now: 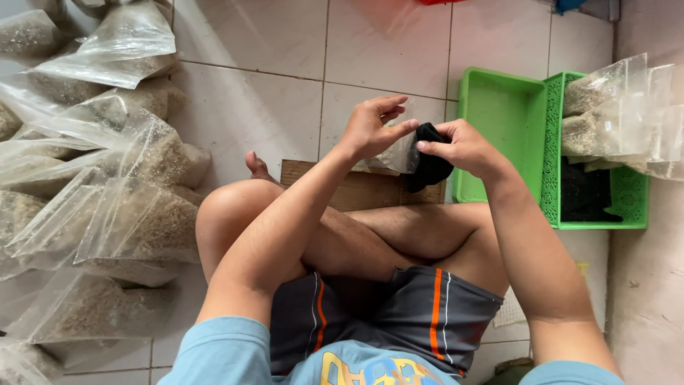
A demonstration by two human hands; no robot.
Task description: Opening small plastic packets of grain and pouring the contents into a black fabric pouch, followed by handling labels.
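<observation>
Both hands meet above the crossed legs. The left hand pinches a small clear plastic bag, and the right hand grips a black cloth against it. A green basket sits just right of the right hand, and filled bags lie far left.

Looks like a home packing spot, work done on the floor rather than at a bench. Pale tiled floor with grout lines, person sitting cross-legged and barefoot on it. Left side: big heap of clear plastic bags filled with grainy brownish stuff. Right: green plastic basket and green tray, more filled bags stacked on the basket. Small wooden board on the tiles in front of the legs.
</observation>
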